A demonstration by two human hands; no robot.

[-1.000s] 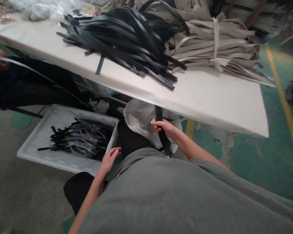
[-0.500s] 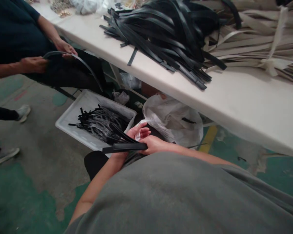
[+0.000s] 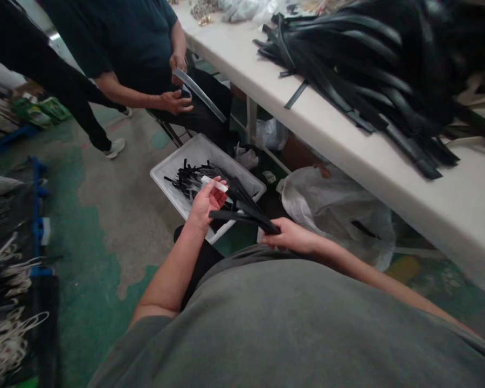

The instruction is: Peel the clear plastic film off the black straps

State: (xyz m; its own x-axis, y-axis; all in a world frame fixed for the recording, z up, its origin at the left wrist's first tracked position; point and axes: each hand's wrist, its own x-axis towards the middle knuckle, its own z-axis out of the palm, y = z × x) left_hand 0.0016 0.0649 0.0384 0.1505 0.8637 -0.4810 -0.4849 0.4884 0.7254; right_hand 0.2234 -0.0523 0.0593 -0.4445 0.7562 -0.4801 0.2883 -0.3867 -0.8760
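My right hand (image 3: 293,235) is closed around one end of a bundle of black straps (image 3: 248,207), which reach left and up from it above the near corner of a white plastic bin (image 3: 172,161). A bit of white shows under that hand. My left hand (image 3: 207,203) is palm up with curled fingers, a short white strip (image 3: 214,184) between thumb and fingers. One strap end lies close by its palm; whether they touch I cannot tell. Inside the bin is a heap of short black straps (image 3: 189,178), some in clear wrapping.
On the right, a long white table (image 3: 388,188) carries a big pile of black straps (image 3: 347,70). Below it sits a translucent plastic sack (image 3: 327,199). A seated co-worker (image 3: 137,59) handles a grey strip (image 3: 202,94); another person's leg (image 3: 81,102) stands behind. Cords (image 3: 8,323) lie at the left.
My hands have drawn apart: the right one moved right with the straps, the left one up and left with the white strip. The view has swung left. The co-worker's strip has changed position.
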